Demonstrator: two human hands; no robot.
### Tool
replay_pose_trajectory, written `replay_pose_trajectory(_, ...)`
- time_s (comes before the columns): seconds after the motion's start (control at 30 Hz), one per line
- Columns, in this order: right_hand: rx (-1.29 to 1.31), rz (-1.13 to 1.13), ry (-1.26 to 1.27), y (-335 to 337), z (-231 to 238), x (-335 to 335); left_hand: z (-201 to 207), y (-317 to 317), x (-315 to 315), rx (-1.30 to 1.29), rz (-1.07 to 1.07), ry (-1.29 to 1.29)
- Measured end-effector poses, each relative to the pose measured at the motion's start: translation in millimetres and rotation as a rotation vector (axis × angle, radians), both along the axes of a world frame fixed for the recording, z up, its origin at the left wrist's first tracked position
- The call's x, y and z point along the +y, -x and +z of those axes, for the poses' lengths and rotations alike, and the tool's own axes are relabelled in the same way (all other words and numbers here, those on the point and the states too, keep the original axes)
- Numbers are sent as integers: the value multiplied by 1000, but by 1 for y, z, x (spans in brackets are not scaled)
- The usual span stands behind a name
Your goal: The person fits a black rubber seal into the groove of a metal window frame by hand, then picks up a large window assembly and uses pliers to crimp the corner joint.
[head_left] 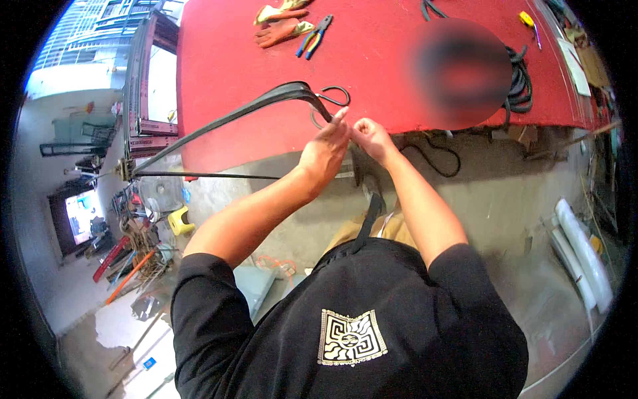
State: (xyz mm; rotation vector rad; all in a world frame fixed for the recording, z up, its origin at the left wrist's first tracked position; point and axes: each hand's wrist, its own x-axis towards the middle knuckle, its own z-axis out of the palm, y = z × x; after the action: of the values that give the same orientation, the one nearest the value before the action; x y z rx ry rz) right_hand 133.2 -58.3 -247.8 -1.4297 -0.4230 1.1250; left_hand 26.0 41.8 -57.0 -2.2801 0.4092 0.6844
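Observation:
A long black strap-like band (226,116) runs from the far left, bends near the table edge and drops to my left hand (323,154). Against its end, the fingers of that hand are pressed together, pointing up. Close beside it, my right hand (372,141) is closed in a pinch; what it holds, if anything, is hidden. Just beyond my fingers a thin black loop (342,93) curls over the red table. A straight dark line (212,175) stretches from the band's left end and passes behind my left forearm.
On the red tabletop (372,66) lie work gloves (282,30), pliers (314,38), a yellow-handled tool (526,18) and coiled black cable (521,83), partly blurred. Another cable (438,166) hangs below the edge. A yellow stool (179,220) and assorted tools stand left; wrapped white rolls (581,246) lean right.

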Motion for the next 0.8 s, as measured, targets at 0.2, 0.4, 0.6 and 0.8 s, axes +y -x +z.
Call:
replay_pose_trajectory(0.2,-30,-31,-101,14,-22,-25,-45,1,1,9,-39,-60)
replay_pose_trajectory(0.4,-34,-187,49,36,-28,-71,-49,11,-4,-6,-1,-46)
replay_pose_trajectory(0.6,6,-245,3,15,-19,-56,-32,7,-13,21,39,-27)
replay_pose_trajectory(0.8,-129,147,50,-8,-34,-51,-50,4,-17,37,14,-18)
